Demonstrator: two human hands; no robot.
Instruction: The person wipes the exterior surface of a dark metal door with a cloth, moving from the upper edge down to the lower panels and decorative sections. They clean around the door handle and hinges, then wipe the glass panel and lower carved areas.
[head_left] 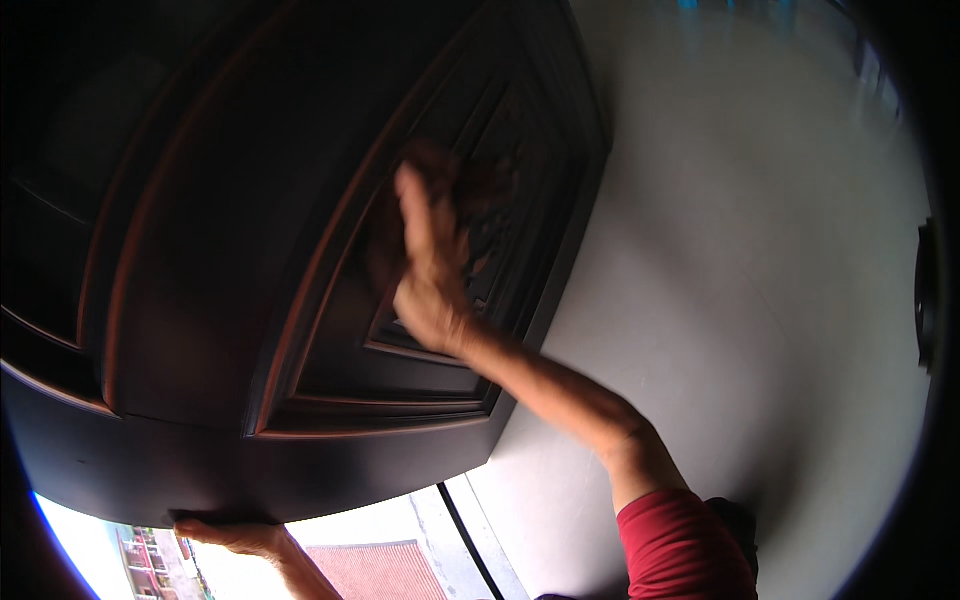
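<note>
A large dark brown, nearly black panelled door (190, 290) with raised mouldings edged in reddish brown fills the upper left of the view. Its long axis runs roughly left to right across the picture, bowed by the wide lens. One short end points right, along a smooth pale grey floor (720, 250); the other end runs out of view at the left. One long edge faces the lower side of the picture, toward the wearer.

The right hand (435, 270), at the end of a bare forearm below a dark red fabric sleeve (685, 545), is over the rectangular panel nearer the floor end, in front of dark carved relief ornament (495, 235). One digit stretches toward the top of the picture. The other fingers are blurred against the dark surface, so I cannot tell whether they are spread, curled or closed around something.

The left hand (235, 537) is at the door's lower long edge, left of centre, touching it. One digit lies along that edge, pointing left; the remaining fingers are hidden, so how firmly they grasp it cannot be told.

Below the edge is a bright outdoor area, with a reddish ribbed rectangular mat (375, 570) and, right of it, a narrow black strip (468, 540) slanting downward.
</note>
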